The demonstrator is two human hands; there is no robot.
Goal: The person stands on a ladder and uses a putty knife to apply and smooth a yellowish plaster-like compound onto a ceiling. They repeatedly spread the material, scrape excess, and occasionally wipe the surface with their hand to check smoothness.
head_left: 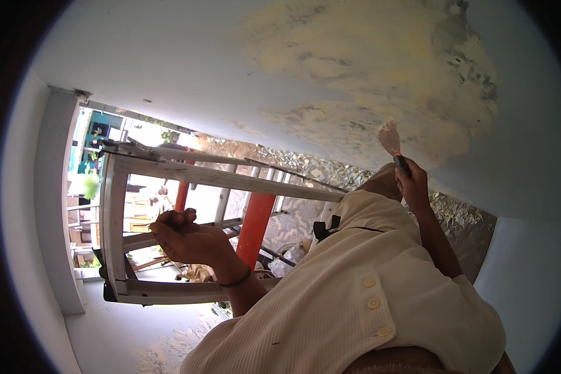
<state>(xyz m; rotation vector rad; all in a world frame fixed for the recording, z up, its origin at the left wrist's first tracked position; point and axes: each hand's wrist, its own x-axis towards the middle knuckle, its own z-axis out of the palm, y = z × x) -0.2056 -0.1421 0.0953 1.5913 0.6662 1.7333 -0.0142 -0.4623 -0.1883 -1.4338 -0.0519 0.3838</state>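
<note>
My right hand is wrapped round the dark handle of a putty knife. The knife's broad blade points up toward the wall and has pale residue on it. Behind the blade, a large patch of cream filler covers part of the pale wall, with grey smears and rough, peeled spots near its right edge. On the left, my left hand is held in front of the ladder with its fingers curled in. Whether anything is inside those fingers I cannot make out. A dark band circles that wrist.
A metal stepladder with a red part stands at my left, close to my body. Far below, flakes of scraped paint litter the floor along the wall. A bright opening lies beyond the ladder, beside a grey pillar.
</note>
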